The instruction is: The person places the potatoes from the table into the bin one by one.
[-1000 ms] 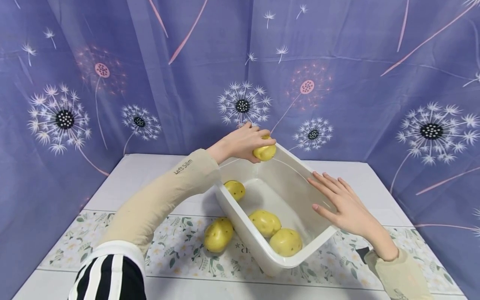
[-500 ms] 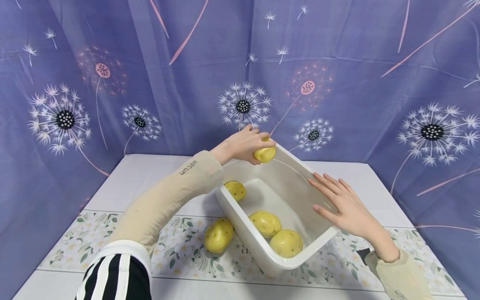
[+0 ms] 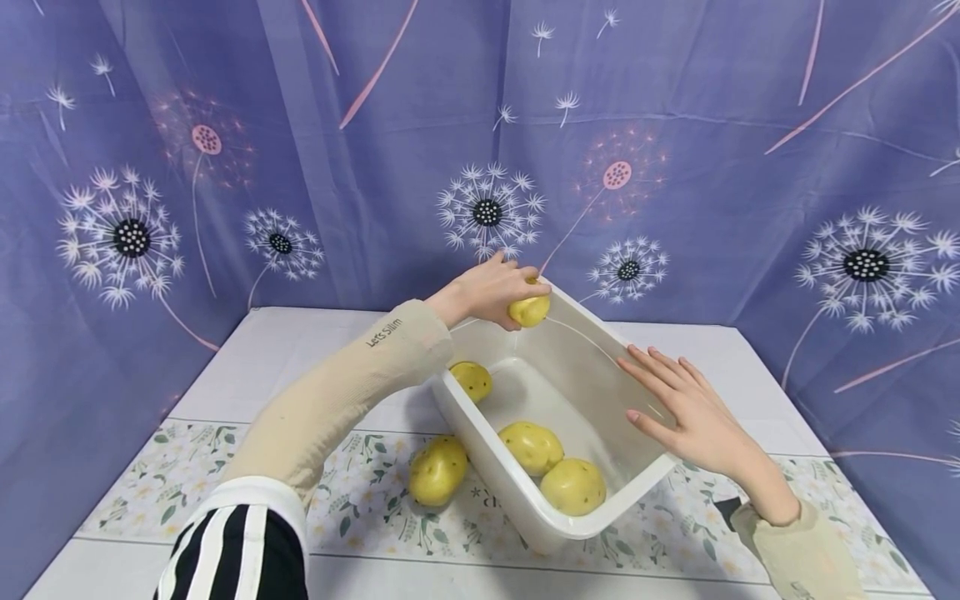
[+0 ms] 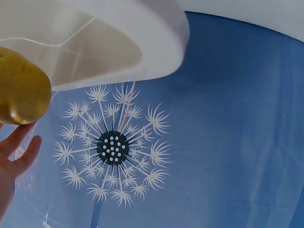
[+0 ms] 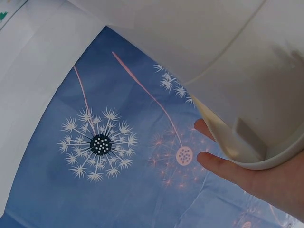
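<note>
In the head view, my left hand grips a yellow potato over the far corner of a white plastic basin. The left wrist view shows this potato beside the basin's wall, with fingertips against it. My right hand lies along the basin's right rim, its fingers straight and spread. From the right wrist, the fingers appear at the rim, reaching past it. Inside the basin are a potato by the left wall, another potato nearer, and a third potato in the near corner.
One more potato lies on the table just left of the basin. A floral strip runs across the white table. Purple curtains with dandelion prints stand behind and at both sides.
My left forearm has shifted slightly to the right, while the left hand keeps its grip on the potato at nearly the same spot. The right hand and the other potatoes stay put.
</note>
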`<state>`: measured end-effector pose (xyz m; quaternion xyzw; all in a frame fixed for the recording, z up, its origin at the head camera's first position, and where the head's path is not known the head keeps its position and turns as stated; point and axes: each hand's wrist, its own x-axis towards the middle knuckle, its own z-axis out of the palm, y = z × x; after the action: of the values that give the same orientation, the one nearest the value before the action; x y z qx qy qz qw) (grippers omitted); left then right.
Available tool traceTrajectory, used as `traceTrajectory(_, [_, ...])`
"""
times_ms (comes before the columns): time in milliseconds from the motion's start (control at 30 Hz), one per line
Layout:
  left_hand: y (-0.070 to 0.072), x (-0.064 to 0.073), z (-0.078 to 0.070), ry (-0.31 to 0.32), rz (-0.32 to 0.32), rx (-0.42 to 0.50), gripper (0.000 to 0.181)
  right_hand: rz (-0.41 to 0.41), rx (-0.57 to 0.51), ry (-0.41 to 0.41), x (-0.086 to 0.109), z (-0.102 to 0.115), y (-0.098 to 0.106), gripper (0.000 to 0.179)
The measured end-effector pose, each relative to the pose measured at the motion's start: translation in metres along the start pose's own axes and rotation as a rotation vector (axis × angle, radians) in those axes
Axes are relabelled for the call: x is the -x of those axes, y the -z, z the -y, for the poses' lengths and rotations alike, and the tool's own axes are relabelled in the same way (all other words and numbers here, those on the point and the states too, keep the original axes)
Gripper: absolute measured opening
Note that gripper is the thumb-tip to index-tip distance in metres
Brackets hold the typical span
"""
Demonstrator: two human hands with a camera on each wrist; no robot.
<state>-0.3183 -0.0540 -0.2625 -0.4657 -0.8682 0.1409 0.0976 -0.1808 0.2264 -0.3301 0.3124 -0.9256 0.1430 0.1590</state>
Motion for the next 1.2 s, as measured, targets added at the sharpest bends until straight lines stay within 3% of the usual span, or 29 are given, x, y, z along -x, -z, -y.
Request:
traceTrajectory(500, [-0.004, 0.001, -0.001, 0.010, 0.023, 0.021, 0.060, -0.007, 0.005, 0.007, 0.000, 0.000, -0.001, 0.060])
traceTrajectory(767, [0.002, 0.001, 0.000, 0.006, -0.017, -0.049, 0.059, -0.006, 0.003, 0.004, 0.000, 0.000, 0.000, 0.060])
traceTrajectory(1200, [0.009, 0.008, -0.001, -0.012, -0.059, -0.024, 0.056, -0.007, -0.002, 0.000, 0.000, 0.000, 0.000, 0.060])
